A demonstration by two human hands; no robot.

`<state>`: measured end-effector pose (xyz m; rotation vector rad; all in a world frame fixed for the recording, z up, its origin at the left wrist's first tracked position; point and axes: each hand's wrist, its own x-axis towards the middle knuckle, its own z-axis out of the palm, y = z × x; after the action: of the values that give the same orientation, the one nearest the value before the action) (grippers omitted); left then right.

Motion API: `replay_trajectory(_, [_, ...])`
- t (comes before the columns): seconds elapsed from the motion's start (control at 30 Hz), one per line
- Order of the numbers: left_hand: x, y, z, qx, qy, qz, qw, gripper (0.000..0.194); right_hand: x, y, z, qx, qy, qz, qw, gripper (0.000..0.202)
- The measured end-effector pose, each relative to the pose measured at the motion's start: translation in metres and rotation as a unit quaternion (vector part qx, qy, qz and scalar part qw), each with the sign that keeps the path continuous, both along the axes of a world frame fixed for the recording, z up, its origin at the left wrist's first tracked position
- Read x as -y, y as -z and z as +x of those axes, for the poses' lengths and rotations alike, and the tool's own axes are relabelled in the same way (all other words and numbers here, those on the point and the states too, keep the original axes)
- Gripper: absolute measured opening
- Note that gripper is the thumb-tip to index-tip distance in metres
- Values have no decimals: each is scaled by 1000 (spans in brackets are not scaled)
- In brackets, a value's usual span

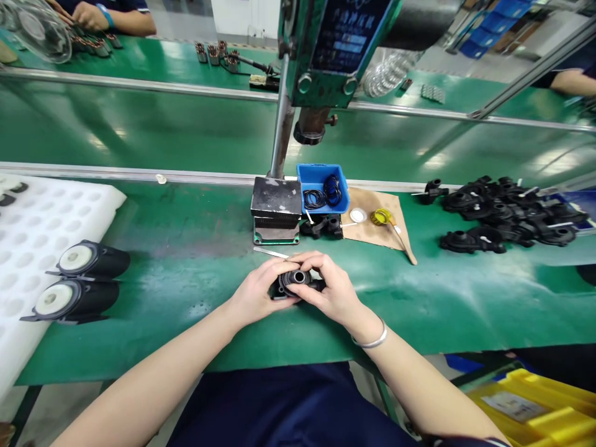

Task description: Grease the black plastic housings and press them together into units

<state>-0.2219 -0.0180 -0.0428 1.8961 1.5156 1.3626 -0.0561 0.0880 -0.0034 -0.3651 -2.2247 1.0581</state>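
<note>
Both hands are closed around one round black plastic part [298,277] with a hollow spout on top, just above the green table. My left hand [263,287] grips its left side, and my right hand [333,287] holds the right side, thumb pressed near the spout. Behind the fingers lies a thin metal strip [270,252]. Farther back stand a black metal block [276,197] and a blue bin [345,189] with black rubber rings. A few black parts [321,226] lie in front of the bin. Beside them, cardboard [367,198] bears a yellow container [382,216] and a brush [404,243].
A green press [321,56] overhangs the block. Several black parts [503,214] are piled at the right. Two black cylinders [88,279] are by a white foam tray [28,248] at left. A yellow crate [535,403] sits low right. Another person's hand [90,17] is at the top left.
</note>
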Motion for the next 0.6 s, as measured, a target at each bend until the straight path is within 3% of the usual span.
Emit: replay_trajectory(0.6, [0,-2,0,2,-16,-6,1000,57,-4,6,-2,-6,-23,-40,999,26])
